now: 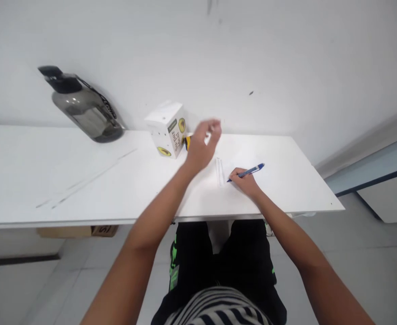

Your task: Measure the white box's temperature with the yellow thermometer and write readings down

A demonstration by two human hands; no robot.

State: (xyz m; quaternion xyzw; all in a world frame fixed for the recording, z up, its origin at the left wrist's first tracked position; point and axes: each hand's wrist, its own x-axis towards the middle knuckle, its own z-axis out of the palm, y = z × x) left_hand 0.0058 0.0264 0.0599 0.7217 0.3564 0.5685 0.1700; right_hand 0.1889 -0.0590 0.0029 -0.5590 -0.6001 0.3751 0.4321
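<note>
My left hand (203,143) is raised over the white table (100,180), beside the box. Its fingers are curved, blurred by motion, with a gap to the thumb, and I see nothing in them. In my right hand (246,183) is a blue pen (251,170), tip pointing down and left at the white surface. Just left of that tip lies a narrow pale strip (219,171) with faint lines; I cannot make out its kind. A yellow and black object (187,142) shows partly behind my left wrist.
A white box (166,131) printed with avocados and "Super Meal" stands near the wall. Farther left is a grey see-through bottle (88,110) with a black cap. Under the table sits a cardboard box (76,231). A light blue panel edge (371,164) lies to the right.
</note>
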